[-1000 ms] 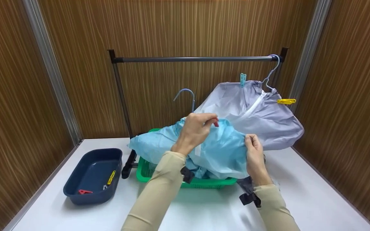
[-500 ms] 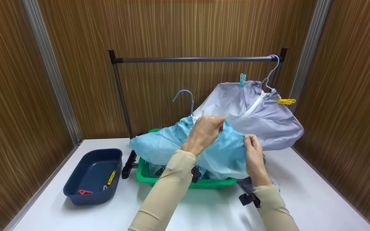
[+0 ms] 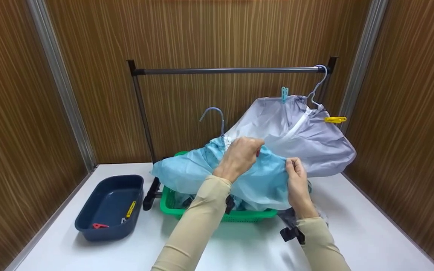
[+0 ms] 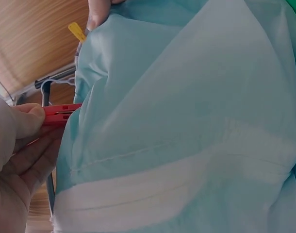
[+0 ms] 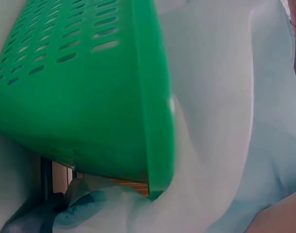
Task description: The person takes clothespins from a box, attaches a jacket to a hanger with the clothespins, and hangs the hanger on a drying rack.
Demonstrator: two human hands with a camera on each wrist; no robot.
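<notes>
Landmark: green basket (image 3: 256, 213), on the white table (image 3: 119, 259).

Left hand (image 3: 241, 154): above the basket; thumb and fingers pinch one red clothespin (image 4: 56, 109). Clothespin's long axis crosswise to the fabric edge, tip meeting it; whether it bites cannot be told.

Right hand (image 3: 298, 184): at the basket's right end; pinches the upper edge of the light-blue garment (image 3: 187, 169).

Light-blue garment: spread over the basket, directly beyond the clothespin's tip from the left hand, the nearer hand to the clothespin. Upper edge runs between the hands, sloping down toward the right. Hanger (image 3: 222, 126): hook free, rising behind the basket.

Farther out: rack rail (image 3: 217, 70), above and behind the basket. Grey garment (image 3: 315, 146), hung from it, behind and right of the basket, bearing a teal clothespin (image 3: 284, 96) and a yellow clothespin (image 3: 335, 119). Navy tub (image 3: 106, 235), left of the basket, well apart; holds a spare red clip (image 3: 100, 226) and a spare yellow clip (image 3: 130, 209).
</notes>
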